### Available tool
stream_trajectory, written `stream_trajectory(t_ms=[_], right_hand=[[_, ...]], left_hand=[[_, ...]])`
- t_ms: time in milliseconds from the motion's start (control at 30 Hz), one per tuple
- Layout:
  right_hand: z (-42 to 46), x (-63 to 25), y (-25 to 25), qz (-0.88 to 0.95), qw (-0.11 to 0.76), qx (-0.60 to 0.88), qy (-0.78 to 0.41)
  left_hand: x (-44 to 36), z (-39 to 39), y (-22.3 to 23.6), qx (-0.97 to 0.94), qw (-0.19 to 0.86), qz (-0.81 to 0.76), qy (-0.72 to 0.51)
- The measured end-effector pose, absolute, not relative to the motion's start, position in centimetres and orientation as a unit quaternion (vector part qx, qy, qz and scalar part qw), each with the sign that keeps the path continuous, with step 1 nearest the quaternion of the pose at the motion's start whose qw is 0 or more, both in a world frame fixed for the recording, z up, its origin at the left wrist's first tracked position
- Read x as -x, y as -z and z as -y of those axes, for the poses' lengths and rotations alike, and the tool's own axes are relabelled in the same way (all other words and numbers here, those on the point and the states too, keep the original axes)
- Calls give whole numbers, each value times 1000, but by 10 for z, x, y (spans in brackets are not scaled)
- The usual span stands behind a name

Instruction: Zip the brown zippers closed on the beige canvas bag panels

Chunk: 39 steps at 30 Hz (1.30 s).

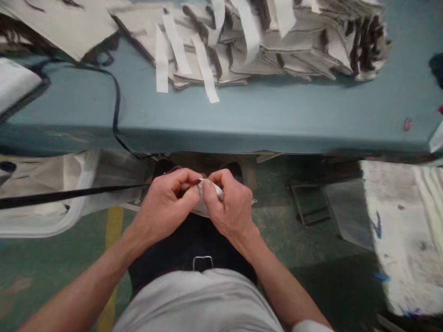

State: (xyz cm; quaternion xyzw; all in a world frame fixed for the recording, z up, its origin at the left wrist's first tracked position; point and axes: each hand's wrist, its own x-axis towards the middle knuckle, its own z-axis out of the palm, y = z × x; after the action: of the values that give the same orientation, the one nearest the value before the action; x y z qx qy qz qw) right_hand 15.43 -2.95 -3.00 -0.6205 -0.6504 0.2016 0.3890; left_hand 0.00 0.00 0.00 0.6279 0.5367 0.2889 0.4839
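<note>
Both hands meet over my lap, just below the table's front edge. My right hand (230, 203) is closed, pinching a small crumpled white piece (218, 191) that looks like paper or cloth. Close against it, my left hand (173, 200) is closed too, its thumb and fingertips pressed together at the piece's left end. A dark bit shows between the fingertips; what the left fingers grip is mostly hidden. Under the hands a pale flat piece (202, 208) shows in part, mostly covered. A black strap (104, 190) runs from the left edge to behind my left hand.
Stacked beige fabric pieces (294, 50) with white strips (206, 69) lie on the blue-grey table (242, 115). A thin black cord (116, 97) hangs over its edge. A white plastic bin (78, 216) stands left; a stained white board-like surface (398, 240) is at right.
</note>
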Motion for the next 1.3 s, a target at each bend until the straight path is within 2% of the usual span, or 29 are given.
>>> stream_trajectory(t_ms=[167, 333, 600, 733, 867, 1067, 1233, 1300], right_hand=[[30, -153, 26, 640, 404, 611, -233], [33, -152, 19, 599, 406, 614, -314], [28, -155, 17, 439, 427, 555, -563], [29, -150, 21, 372, 434, 533, -623], [32, -146, 19, 363, 441, 539, -619], [22, -172, -5, 467, 414, 485, -613], [2, -193, -19, 655, 468, 458, -376], [-8, -196, -20, 716, 468, 384, -347]], left_hand=[[-2, 5, -9, -588, 519, -548, -290], [-1, 7, -8, -586, 506, -555, -305], [-5, 16, -8, -627, 447, -552, -320], [-7, 15, -6, -638, 435, -550, -317], [-4, 10, -1, -611, 477, -538, -332], [4, -1, -9, -619, 516, -470, -360], [15, -21, -27, -624, 577, -411, -330], [19, -30, -32, -616, 602, -400, -311]])
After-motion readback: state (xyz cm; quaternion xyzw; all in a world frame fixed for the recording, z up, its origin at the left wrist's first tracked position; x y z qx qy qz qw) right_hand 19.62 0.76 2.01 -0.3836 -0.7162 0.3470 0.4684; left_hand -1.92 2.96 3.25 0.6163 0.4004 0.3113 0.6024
